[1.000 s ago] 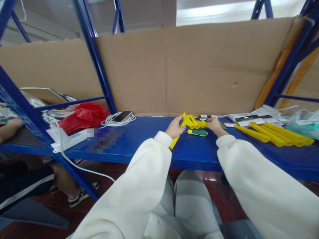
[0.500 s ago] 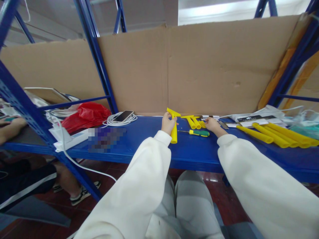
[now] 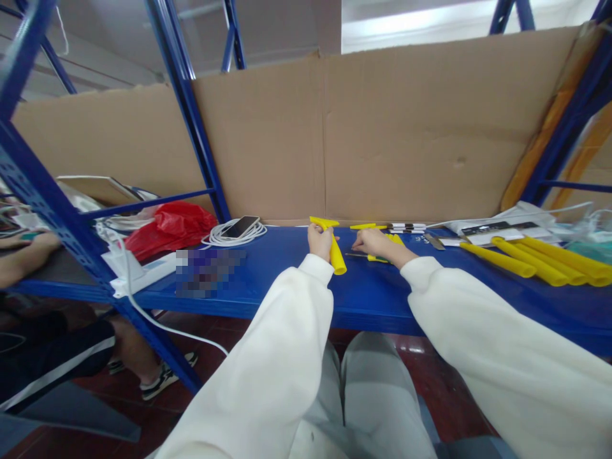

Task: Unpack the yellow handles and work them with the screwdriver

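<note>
My left hand (image 3: 320, 240) is closed around a yellow T-shaped plastic handle (image 3: 338, 258), its crosspiece up and its round grip slanting down towards the front edge. My right hand (image 3: 370, 242) has its fingers pinched together a little to the right of that handle. What they hold, if anything, is too small to make out. Beneath the right hand lies a screwdriver (image 3: 377, 259) with a green and yellow grip, mostly covered now. Behind the hand, more yellow T-shaped handles (image 3: 364, 226) show only in part.
Several yellow tapered tubes (image 3: 538, 261) lie at the right, near a flat metal blade (image 3: 434, 241). Black and white pens (image 3: 406, 227) rest by the cardboard panel (image 3: 411, 127). Left are a phone (image 3: 242, 226) on a coiled white cable, a red bag (image 3: 169, 229) and another person's hand (image 3: 41, 248).
My right hand has moved left from the small yellow parts, over the screwdriver and towards my left hand. The handle in my left hand has tilted, its lower end swinging right.
</note>
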